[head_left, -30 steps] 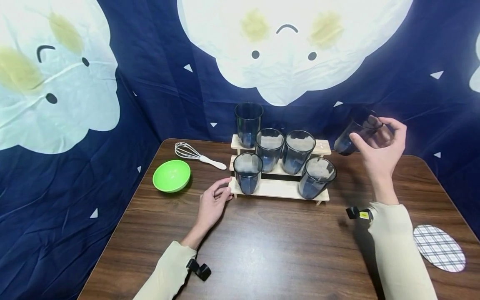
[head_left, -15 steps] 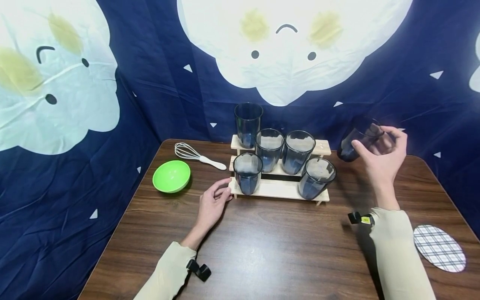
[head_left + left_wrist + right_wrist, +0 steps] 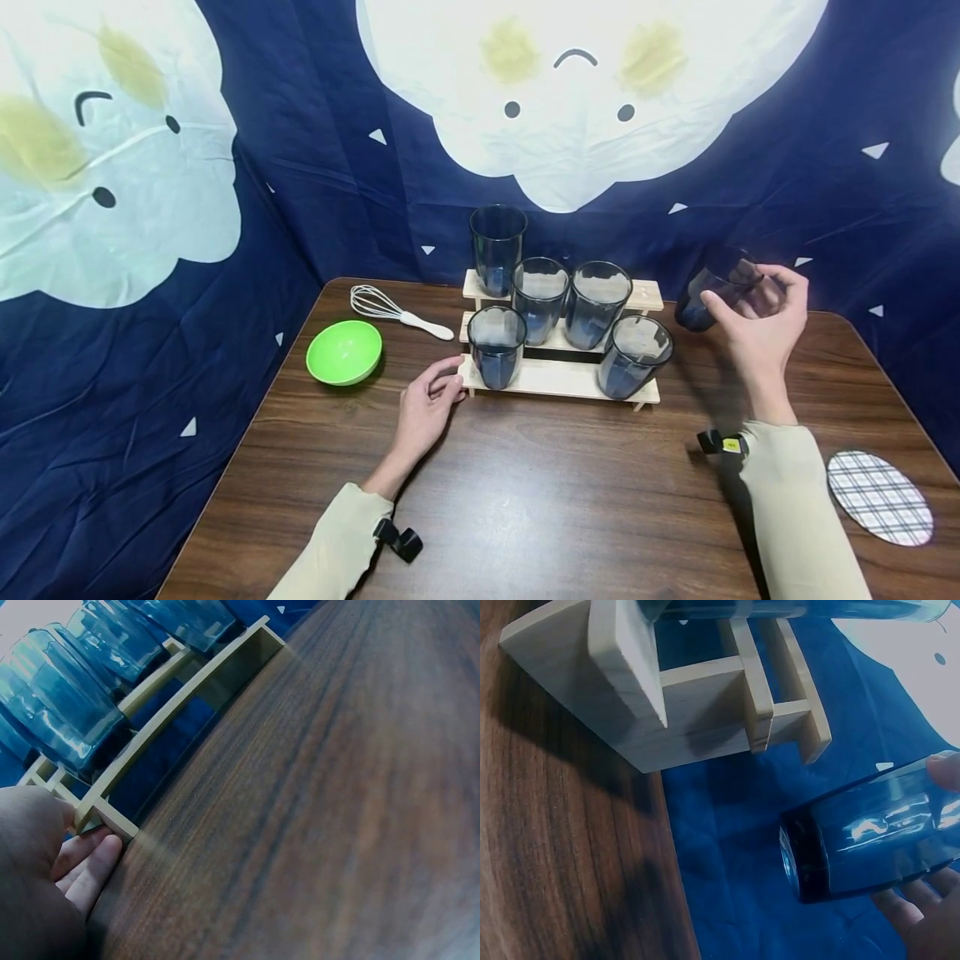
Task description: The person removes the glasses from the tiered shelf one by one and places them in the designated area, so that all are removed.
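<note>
My right hand (image 3: 767,342) grips a dark tinted drinking glass (image 3: 705,292) near its rim, off the right end of the rack. In the right wrist view this glass (image 3: 877,832) tilts with its base toward the rack and apart from it. At the rack's front left corner, my left hand (image 3: 427,404) holds the end of the lowest tier, its fingers (image 3: 94,874) at the short leg in the left wrist view. The three-tier wooden rack (image 3: 562,377) bears one glass (image 3: 498,250) on top, two in the middle, and two on the bottom tier, the right one (image 3: 633,358) leaning outward.
Left of the rack lie a white whisk (image 3: 401,315) and a bright green bowl (image 3: 343,353). A checked oval mat (image 3: 879,498) is at the table's right side. Behind the wooden table (image 3: 525,500) hangs a blue cloth (image 3: 315,167) with cloud faces.
My right hand has lowered the glass a little, down toward the table and the rack's right side. The left hand and the other glasses stay where they were.
</note>
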### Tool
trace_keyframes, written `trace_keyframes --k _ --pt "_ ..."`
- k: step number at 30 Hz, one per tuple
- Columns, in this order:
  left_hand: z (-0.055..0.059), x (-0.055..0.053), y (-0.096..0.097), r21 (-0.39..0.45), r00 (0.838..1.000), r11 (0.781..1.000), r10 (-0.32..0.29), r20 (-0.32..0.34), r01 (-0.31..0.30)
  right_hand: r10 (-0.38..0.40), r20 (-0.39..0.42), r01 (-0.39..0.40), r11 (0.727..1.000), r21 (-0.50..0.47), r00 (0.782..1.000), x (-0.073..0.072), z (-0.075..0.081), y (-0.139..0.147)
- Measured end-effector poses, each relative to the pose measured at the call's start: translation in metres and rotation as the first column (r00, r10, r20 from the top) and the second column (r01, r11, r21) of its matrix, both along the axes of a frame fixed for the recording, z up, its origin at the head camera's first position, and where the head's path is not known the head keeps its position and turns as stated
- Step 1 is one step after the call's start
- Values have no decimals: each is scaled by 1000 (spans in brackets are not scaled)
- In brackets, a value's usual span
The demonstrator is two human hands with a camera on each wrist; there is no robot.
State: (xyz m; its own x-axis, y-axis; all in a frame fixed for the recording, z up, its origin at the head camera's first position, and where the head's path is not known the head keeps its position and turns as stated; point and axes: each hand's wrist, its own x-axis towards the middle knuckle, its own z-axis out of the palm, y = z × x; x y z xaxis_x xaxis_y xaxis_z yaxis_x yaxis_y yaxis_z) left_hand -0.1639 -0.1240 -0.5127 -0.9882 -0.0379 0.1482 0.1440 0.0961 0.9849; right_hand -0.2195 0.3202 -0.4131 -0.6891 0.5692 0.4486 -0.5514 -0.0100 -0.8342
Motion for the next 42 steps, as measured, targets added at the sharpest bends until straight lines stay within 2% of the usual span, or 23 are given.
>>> trace_keyframes --k 13,22,30,37,42 --pt "1 0 0 -10 1000 1000 2 -10 -3 -29 68 25 998 60 997 -3 -15 4" --pt "1 0 -2 -11 1000 1000 6 -12 -6 -10 92 2 996 93 996 -7 -23 4" --pt "2 0 -1 -5 1000 1000 2 -7 -2 -97 204 56 979 198 974 -8 -29 6" --pt "2 0 1 4 1000 1000 0 -1 0 -70 197 38 986 160 978 -8 -36 8" --pt "2 0 0 3 1000 1000 2 -6 -2 -74 218 37 985 169 973 -9 -40 9"
